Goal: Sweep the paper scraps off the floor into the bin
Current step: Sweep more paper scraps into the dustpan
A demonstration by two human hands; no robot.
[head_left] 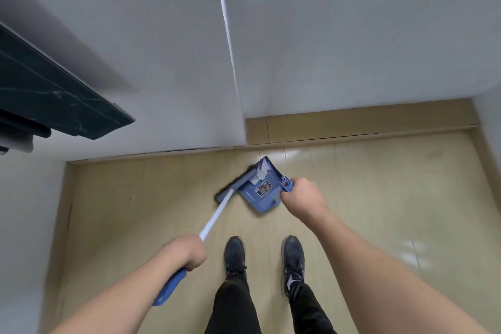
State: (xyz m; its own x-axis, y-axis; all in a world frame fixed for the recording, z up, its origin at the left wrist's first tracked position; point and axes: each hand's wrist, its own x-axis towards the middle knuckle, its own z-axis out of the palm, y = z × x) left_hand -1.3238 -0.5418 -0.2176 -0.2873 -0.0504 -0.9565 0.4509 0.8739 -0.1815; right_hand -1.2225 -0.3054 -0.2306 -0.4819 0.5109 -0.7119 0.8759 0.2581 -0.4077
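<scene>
Paper scraps [260, 171] lie in dustpan [261, 190], right hand [301, 195] gripping its handle; left hand [187, 252] grips broom [217, 211]

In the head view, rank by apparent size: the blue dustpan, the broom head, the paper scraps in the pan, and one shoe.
1. Blue dustpan, largest.
2. Broom head and left shoe look about alike; the shoe is nearer the camera, so no ranking.
3. Paper scraps, smallest.

A dark marbled slab [54, 92], perhaps a countertop, juts from white walls [162, 49].
</scene>
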